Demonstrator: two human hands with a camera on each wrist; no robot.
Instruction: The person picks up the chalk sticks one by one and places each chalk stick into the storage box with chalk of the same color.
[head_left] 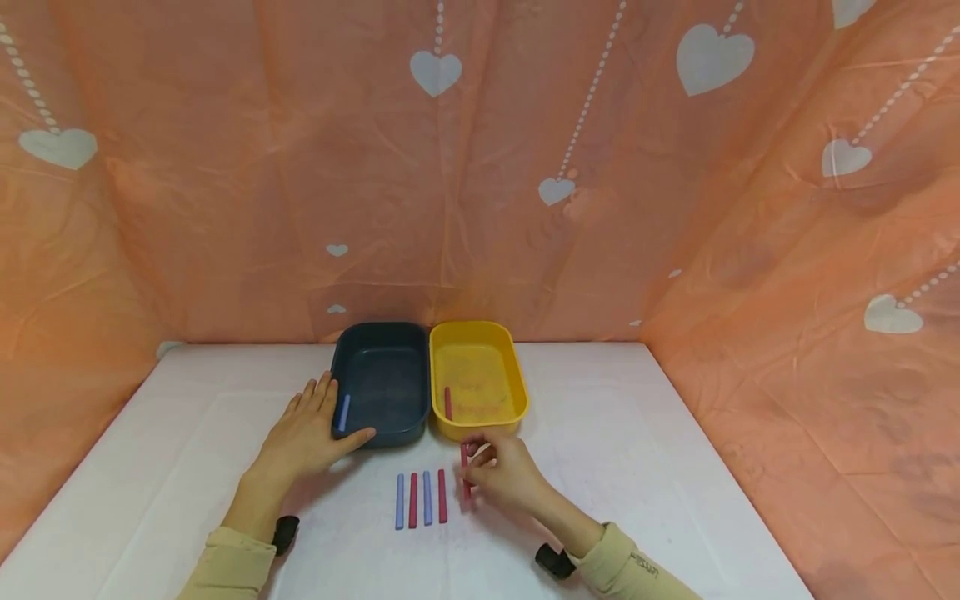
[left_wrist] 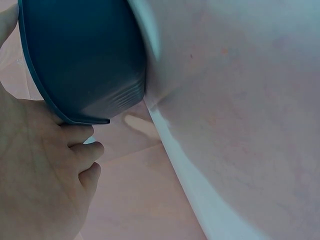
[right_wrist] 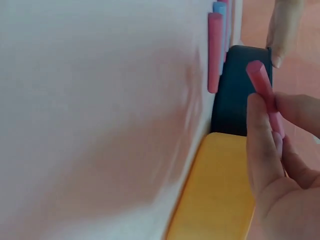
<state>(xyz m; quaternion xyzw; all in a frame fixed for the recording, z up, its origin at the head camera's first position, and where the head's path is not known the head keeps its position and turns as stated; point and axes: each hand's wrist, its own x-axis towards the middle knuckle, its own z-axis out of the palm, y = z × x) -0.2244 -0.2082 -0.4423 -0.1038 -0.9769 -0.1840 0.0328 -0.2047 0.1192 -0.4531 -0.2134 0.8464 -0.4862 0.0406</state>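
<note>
My right hand (head_left: 512,473) pinches a red chalk-like stick (right_wrist: 261,80) between thumb and fingers, just in front of the yellow tray (head_left: 517,379). The stick is raised off the table. My left hand (head_left: 303,433) rests against the left side of the dark blue tray (head_left: 382,333), fingers extended along its rim and thumb at the near corner. In the left wrist view its fingers touch the tray's edge. One blue stick (head_left: 344,412) lies in the dark tray; one red stick (head_left: 448,403) lies in the yellow one.
Left of my right hand, several sticks lie in a row on the white table (head_left: 600,467), alternating blue (head_left: 400,502) and red (head_left: 413,501). The two trays stand side by side at the table's back edge. An orange curtain (head_left: 487,250) with white hearts hangs behind.
</note>
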